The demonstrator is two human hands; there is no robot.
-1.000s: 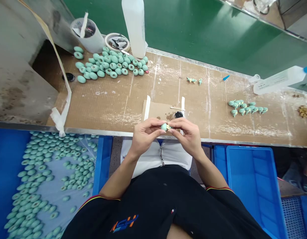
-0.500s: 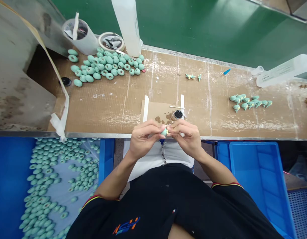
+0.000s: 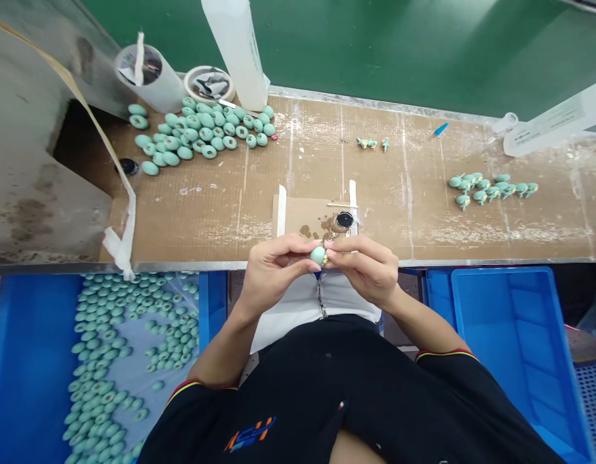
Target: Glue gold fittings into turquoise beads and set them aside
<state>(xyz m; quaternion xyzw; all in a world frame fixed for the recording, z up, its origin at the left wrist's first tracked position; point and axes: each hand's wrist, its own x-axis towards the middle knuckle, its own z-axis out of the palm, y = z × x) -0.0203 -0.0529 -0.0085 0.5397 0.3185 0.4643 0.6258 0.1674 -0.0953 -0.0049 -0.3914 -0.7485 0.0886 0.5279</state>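
Note:
My left hand (image 3: 273, 274) pinches a pale green egg-shaped piece (image 3: 318, 255) between thumb and fingers, just over the table's front edge. On its right side, my right hand (image 3: 368, 265) closes its fingertips on a small yellow-and-green piece (image 3: 325, 260), which touches the egg. Most of that small piece is hidden by the fingers. Just beyond my hands stands a small jar (image 3: 345, 221) with black at its top. A thin stick (image 3: 343, 205) lies behind it, on a cardboard sheet (image 3: 298, 209) held by white tape strips.
Many hollow green eggs (image 3: 205, 133) lie at the back left, and more fill a blue bin (image 3: 31, 361) below. Finished-looking green pieces with yellow parts (image 3: 493, 189) sit at right; smaller ones (image 3: 372, 144) lie mid-table. Bottles (image 3: 240, 58) stand behind. Another blue bin (image 3: 510, 335) is at lower right.
The green egg has turned in my fingers and shows more of its smooth side. My left fingers have opened out slightly around it. The view has shifted a little.

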